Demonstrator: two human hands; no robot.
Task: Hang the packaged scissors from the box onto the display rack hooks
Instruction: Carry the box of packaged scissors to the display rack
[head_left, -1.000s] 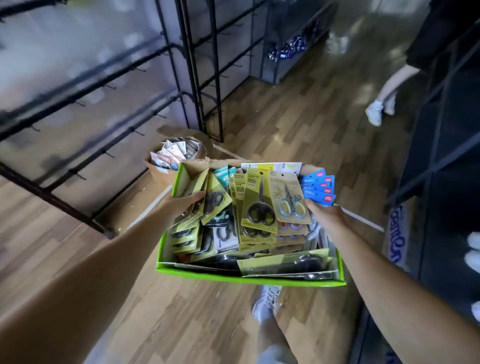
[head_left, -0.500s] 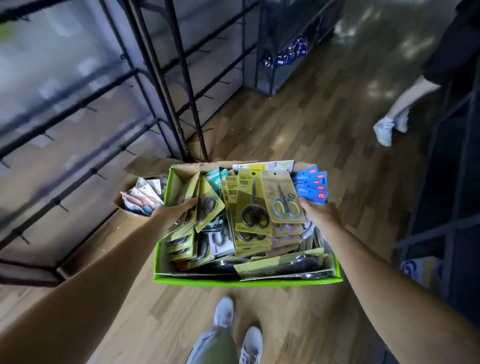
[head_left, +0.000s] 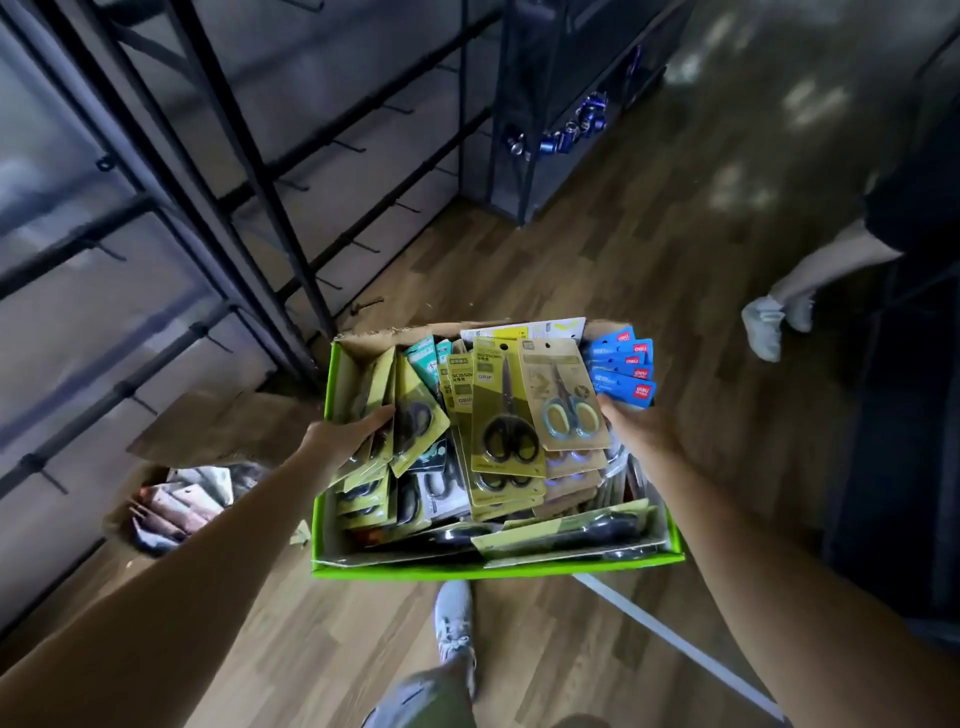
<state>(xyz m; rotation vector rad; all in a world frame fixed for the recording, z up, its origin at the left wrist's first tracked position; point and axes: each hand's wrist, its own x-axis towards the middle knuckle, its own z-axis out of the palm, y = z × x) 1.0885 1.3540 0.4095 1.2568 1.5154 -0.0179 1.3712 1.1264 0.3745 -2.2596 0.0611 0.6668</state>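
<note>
I carry a green box (head_left: 493, 569) in front of me above the wooden floor. It is full of several packaged scissors on yellow cards; a black-handled pair (head_left: 506, 410) and a blue-handled pair (head_left: 566, 400) lie on top. My left hand (head_left: 345, 434) grips the box's left wall, thumb over the packs there. At the right wall my right hand (head_left: 636, 428) holds the box, fingers hidden beneath it. The black display rack (head_left: 249, 171) with bare hooks (head_left: 348, 145) stands at the left.
A brown cardboard box (head_left: 182, 499) of other packs sits on the floor under the rack. Another person's legs (head_left: 779, 306) stand at the right. A dark shelf unit (head_left: 893, 415) lines the right side. My own shoe (head_left: 454, 618) shows below the box.
I have walked forward along the rack with the box. The brown cardboard box has slid back to my lower left. Both hands keep the same hold.
</note>
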